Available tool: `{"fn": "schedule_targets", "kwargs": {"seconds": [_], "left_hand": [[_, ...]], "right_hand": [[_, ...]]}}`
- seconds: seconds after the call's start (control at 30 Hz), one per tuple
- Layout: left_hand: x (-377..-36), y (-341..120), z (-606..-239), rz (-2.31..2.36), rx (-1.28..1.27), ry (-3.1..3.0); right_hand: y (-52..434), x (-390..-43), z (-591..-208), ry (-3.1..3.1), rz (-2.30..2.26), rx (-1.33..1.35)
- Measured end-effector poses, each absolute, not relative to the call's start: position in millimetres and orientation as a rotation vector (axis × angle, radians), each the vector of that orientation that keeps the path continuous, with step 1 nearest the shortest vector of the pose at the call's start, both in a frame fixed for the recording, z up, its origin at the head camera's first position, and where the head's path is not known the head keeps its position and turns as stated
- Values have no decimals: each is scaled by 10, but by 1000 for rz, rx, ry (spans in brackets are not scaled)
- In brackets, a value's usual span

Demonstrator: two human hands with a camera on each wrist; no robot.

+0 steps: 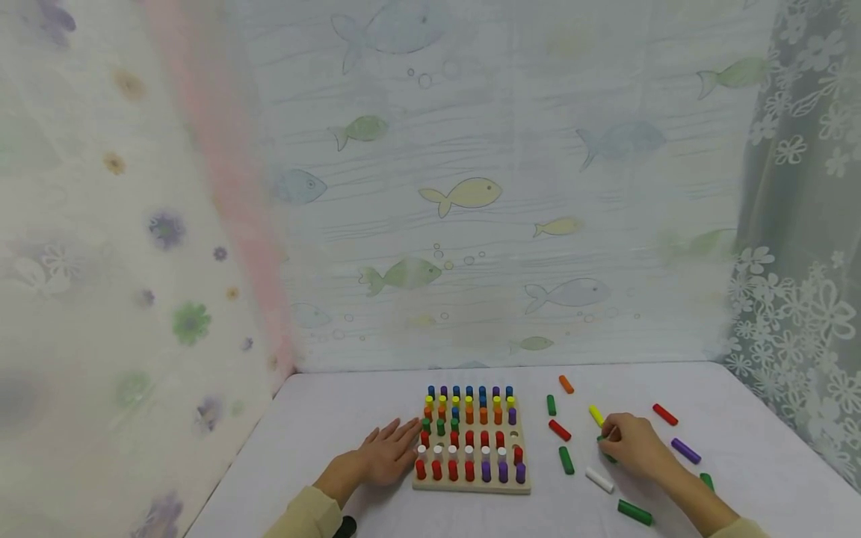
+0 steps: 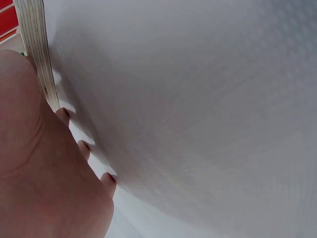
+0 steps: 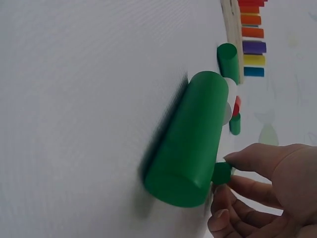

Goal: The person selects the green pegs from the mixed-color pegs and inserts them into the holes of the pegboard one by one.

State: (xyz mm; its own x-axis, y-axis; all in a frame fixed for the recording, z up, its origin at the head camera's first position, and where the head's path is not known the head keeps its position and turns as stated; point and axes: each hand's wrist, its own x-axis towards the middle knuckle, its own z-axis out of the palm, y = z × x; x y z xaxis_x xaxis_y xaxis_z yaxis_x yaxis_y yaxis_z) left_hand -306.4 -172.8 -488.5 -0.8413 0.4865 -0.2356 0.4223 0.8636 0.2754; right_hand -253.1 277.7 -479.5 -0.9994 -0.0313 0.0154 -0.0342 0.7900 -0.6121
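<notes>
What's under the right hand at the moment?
The right hand covers most of a green peg lying on the table; its fingertips pinch the peg's end. The rest of the peg is hidden.

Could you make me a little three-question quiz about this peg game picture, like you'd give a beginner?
1. True or false: the left hand lies flat on the table beside the peg board.
2. What colour is the peg that the right hand pinches? A red, B green, C white.
3. Fill in: the back row of pegs standing in the board is ____.

Key
1. True: the fingers are straight, next to the board's left edge.
2. B: the right wrist view shows a small green peg between the fingertips.
3. Blue.
</notes>
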Motion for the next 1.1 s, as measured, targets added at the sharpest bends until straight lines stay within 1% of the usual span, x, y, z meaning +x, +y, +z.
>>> {"fn": "schedule_targets", "kwargs": {"seconds": [0.13,0.3,0.37,0.53,0.67,0.97,1.1], "left_hand": [[-3061,-1730,-4883,311,689,2735],[-3142,-1767,-5031,313,683,2750],[-3145,-1763,-5031,310,672,2749],[-3032,-1703,-4837,280,642,2735],[-3018,-1693,-4792,280,643,2726],[-3159,-1775,-5010,315,659,2739],[-3140,-1761,-4973,317,677,2734]], "right_hand": [[2756,-2548,-4794,-2968,1002,59],[2755,-2562,-4806,-2969,1041,40],[2755,-2571,-4807,-2966,1074,30],[2736,-2581,-4799,-2941,1147,23],[2701,-2567,-4767,-2896,1209,34],[2586,-2554,-4657,-2807,1470,4],[2521,-2530,-4590,-2753,1555,49]]}}
